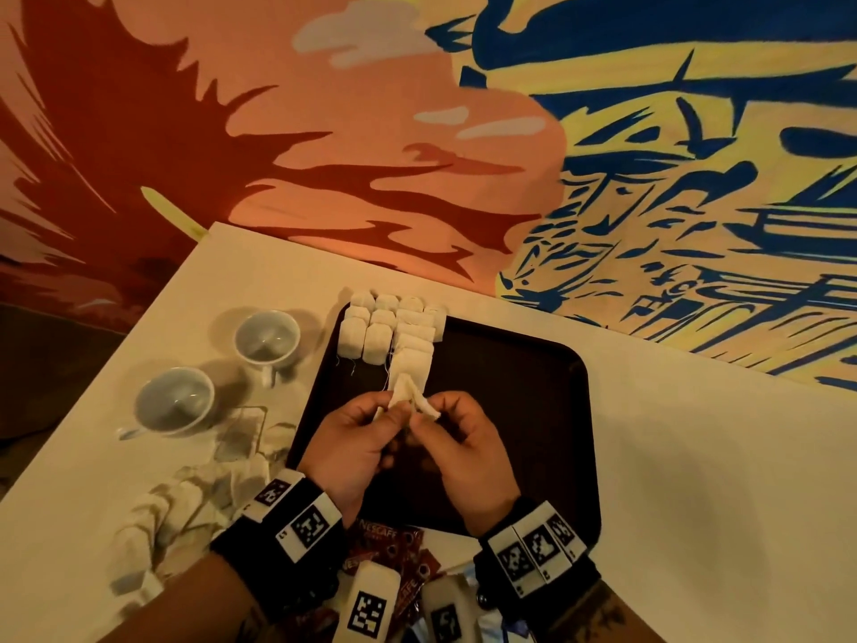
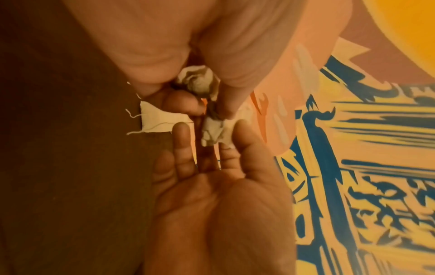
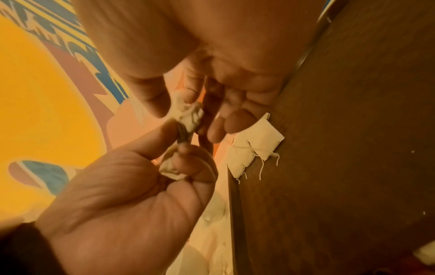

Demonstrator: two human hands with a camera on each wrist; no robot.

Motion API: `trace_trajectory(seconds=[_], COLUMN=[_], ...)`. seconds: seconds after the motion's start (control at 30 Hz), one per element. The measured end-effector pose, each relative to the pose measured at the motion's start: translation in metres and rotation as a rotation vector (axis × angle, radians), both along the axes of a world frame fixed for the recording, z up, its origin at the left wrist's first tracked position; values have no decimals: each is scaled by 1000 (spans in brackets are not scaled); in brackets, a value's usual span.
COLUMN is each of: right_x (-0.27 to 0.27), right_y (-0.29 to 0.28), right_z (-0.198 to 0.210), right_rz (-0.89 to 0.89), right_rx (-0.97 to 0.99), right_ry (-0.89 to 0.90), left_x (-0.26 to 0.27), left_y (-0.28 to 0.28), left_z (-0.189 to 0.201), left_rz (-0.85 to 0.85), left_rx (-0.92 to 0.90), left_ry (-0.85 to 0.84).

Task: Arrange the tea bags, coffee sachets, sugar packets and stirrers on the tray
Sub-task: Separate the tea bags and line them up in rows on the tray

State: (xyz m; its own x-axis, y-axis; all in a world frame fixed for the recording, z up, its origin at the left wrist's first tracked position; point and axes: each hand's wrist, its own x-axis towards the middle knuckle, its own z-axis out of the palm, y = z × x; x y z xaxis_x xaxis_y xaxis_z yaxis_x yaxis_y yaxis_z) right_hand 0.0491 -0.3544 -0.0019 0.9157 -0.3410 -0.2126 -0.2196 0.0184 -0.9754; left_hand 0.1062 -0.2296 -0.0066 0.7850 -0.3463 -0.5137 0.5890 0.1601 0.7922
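Over the middle of the dark tray (image 1: 524,410) both hands hold small white tea bags that spread in a V. My left hand (image 1: 392,413) pinches one tea bag (image 1: 402,394), also visible as a tea bag (image 3: 170,168) in the right wrist view. My right hand (image 1: 424,417) pinches the other tea bag (image 1: 429,407), which shows crumpled as a tea bag (image 3: 191,119) between thumb and fingers. The two bags touch where the hands meet. Rows of tea bags (image 1: 389,329) lie in the tray's far left corner, strings trailing.
Two empty white cups (image 1: 266,338) (image 1: 175,401) stand left of the tray. A loose heap of tea bags (image 1: 185,508) lies on the table at the near left. Red coffee sachets (image 1: 389,545) lie under my wrists. A painted wall (image 1: 649,178) rises behind the table.
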Motion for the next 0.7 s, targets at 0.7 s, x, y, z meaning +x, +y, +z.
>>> trace_trajectory(seconds=[0.7], right_x=[33], right_y=[-20], right_z=[-17], right_rz=[116], right_rx=[-271], right_ry=[86], left_x=[14], left_y=[22], left_z=[-22], left_rz=[-66], left_rx=[376], left_ry=[-237])
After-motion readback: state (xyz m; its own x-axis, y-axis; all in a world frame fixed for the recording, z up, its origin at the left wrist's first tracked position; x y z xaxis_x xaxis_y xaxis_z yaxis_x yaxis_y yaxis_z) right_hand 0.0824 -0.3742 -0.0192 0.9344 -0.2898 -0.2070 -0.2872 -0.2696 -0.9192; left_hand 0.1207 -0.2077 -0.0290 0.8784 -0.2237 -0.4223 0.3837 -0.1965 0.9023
